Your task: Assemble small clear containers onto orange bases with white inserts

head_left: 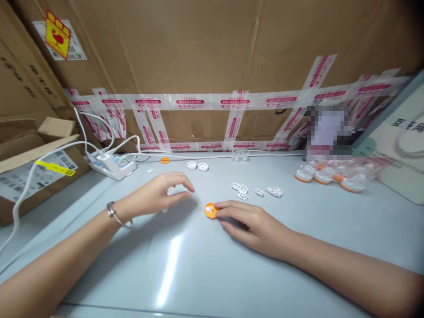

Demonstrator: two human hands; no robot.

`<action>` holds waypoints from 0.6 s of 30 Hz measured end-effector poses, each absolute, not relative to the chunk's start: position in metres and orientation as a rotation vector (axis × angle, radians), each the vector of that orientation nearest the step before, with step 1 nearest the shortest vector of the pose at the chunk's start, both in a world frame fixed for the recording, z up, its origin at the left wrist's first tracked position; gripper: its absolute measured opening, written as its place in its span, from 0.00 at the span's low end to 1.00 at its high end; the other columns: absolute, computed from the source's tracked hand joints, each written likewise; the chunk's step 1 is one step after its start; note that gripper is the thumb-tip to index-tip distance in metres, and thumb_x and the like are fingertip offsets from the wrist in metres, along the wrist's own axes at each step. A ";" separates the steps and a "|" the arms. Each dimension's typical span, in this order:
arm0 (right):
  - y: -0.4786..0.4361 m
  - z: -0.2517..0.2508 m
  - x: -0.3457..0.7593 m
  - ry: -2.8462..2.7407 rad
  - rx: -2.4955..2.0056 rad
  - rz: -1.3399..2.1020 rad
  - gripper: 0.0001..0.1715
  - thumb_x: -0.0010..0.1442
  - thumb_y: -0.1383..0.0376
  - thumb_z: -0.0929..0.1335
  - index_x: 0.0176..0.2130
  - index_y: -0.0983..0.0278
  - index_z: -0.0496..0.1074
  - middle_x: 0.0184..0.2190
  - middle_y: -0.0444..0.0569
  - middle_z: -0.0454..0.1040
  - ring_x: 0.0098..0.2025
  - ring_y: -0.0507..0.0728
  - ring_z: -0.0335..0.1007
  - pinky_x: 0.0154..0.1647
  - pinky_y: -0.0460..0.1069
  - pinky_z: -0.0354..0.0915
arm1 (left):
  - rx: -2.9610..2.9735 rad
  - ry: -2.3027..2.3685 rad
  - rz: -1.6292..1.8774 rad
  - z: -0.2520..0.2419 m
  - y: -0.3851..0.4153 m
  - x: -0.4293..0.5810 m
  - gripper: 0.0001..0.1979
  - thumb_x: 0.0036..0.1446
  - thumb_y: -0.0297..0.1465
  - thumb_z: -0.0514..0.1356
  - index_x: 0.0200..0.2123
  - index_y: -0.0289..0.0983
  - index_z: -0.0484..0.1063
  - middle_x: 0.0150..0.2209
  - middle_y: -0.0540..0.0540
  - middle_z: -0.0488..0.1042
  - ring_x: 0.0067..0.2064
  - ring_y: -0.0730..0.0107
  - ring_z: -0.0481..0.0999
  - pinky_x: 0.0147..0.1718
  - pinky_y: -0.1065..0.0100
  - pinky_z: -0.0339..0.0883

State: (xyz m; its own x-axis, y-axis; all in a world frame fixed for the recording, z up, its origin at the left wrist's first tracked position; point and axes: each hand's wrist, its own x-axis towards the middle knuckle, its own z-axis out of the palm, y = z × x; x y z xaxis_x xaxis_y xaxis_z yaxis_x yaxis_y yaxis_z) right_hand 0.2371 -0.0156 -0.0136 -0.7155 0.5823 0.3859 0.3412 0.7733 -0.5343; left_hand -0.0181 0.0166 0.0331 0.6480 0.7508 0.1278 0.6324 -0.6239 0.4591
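A small orange round base (pixel 208 213) lies on the table with small white parts inside it. My right hand (pixel 247 221) has its fingertips on the right edge of this base, the thumb near its lower right side. To the left, my left hand (pixel 167 192) hovers over the table with thumb and fingers apart and nothing visible between them. Beyond my right hand lie several white gear-like pieces (pixel 243 189), a small white piece (pixel 259 192) and a longer white perforated piece (pixel 274 191). Two white round cups (pixel 202 167) stand farther back beside an orange ring (pixel 164 160).
Several clear domes with orange bases (pixel 324 175) stand at the right. Clear cylindrical pieces (pixel 240 155) sit near the back cable. A white power strip (pixel 112 165) with cables is at the left, by an open carton (pixel 36 176). A large cardboard box (pixel 198 53) walls the back.
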 end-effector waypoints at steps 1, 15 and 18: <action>-0.016 -0.013 0.237 -2.413 -0.691 0.578 0.18 0.60 0.70 0.61 0.49 0.61 0.68 0.48 0.49 0.71 0.51 0.51 0.67 0.53 0.48 0.63 | 2.462 1.160 0.311 0.037 0.019 -0.027 0.10 0.58 0.35 0.53 0.38 0.39 0.71 0.38 0.48 0.73 0.38 0.70 0.71 0.38 0.70 0.64; -0.015 -0.015 0.238 -2.381 -0.665 0.513 0.15 0.59 0.72 0.62 0.46 0.63 0.69 0.46 0.49 0.73 0.49 0.51 0.68 0.51 0.46 0.64 | 2.312 1.347 -0.193 0.037 0.024 -0.047 0.07 0.51 0.36 0.58 0.32 0.40 0.71 0.30 0.51 0.73 0.31 0.72 0.71 0.28 0.74 0.60; -0.015 -0.015 0.238 -2.380 -0.666 0.510 0.15 0.59 0.72 0.62 0.45 0.62 0.69 0.45 0.49 0.73 0.48 0.51 0.68 0.50 0.46 0.64 | 2.356 1.306 -0.138 0.038 0.023 -0.044 0.07 0.51 0.35 0.58 0.33 0.39 0.72 0.32 0.50 0.73 0.32 0.72 0.71 0.29 0.74 0.61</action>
